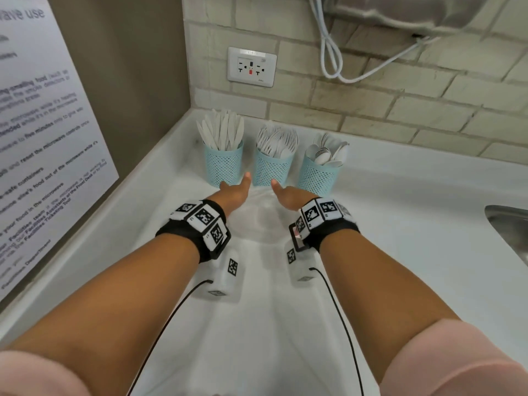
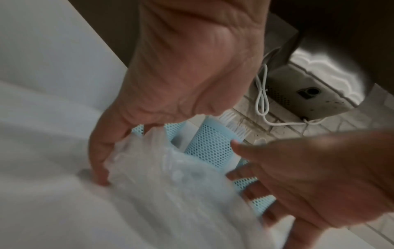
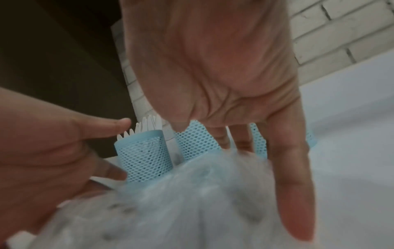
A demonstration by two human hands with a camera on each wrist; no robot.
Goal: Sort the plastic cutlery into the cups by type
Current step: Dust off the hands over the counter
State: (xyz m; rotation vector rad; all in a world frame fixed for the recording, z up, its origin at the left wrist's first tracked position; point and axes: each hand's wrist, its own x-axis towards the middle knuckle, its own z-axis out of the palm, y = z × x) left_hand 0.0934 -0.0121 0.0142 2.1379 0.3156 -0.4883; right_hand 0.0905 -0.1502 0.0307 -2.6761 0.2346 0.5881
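Note:
Three light blue mesh cups stand in a row at the back of the white counter (image 1: 400, 224). White knives (image 1: 223, 132) fill the left cup (image 1: 223, 164), forks (image 1: 277, 141) the middle cup (image 1: 273, 170), and spoons (image 1: 328, 152) the right cup (image 1: 318, 175). My left hand (image 1: 235, 190) and right hand (image 1: 288, 195) reach in front of the cups, palms facing each other, fingers fairly straight. Between them is a blurred translucent mass (image 2: 170, 176), also seen in the right wrist view (image 3: 192, 202); I cannot tell what it is. The left hand's fingers (image 2: 98, 160) touch its side. The right hand's fingers (image 3: 287, 168) lie along it.
A tiled wall with a power outlet (image 1: 251, 67) runs behind the cups. A printed notice (image 1: 43, 138) covers the left wall. A white cable (image 1: 331, 52) hangs from an appliance (image 1: 400, 12) above. A metal sink's rim (image 1: 508, 230) shows at the right.

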